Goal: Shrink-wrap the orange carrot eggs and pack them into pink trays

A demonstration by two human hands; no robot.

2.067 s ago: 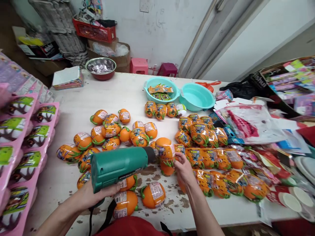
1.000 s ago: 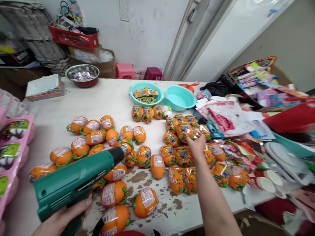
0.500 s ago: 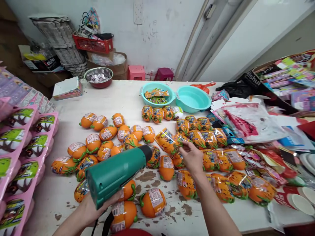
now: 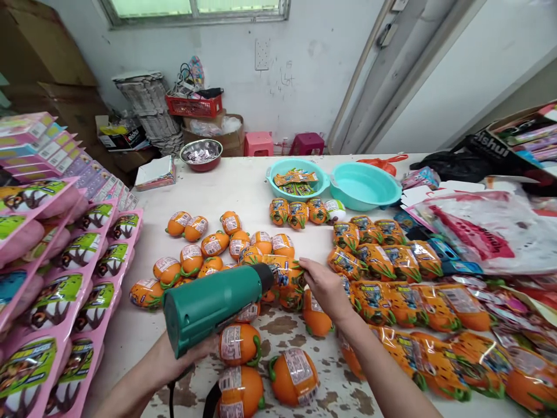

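Note:
A green heat gun (image 4: 213,305) is gripped from below by my left hand (image 4: 191,351), its fingers largely hidden under the body. The black nozzle points right at an orange film-wrapped toy egg (image 4: 287,276). My right hand (image 4: 324,284) pinches that egg's green-edged end, thumb and fingers closed, just in front of the nozzle. Around both hands lie more orange wrapped eggs, including one near the front (image 4: 296,374) with a white label. Rows of shiny, tightly wrapped orange eggs (image 4: 400,261) fill the table to the right.
Two turquoise basins (image 4: 365,191) stand at the back, the left one holding printed packets. Pink trays of wrapped eggs (image 4: 98,261) rise at the left. A metal bowl (image 4: 201,157) sits farther back. Plastic bags (image 4: 470,226) and cartons crowd the right side.
My right hand has brought the wrapped egg left, from beside the right-hand rows to the heat gun's nozzle. The view has shifted slightly, and my left hand still holds the gun.

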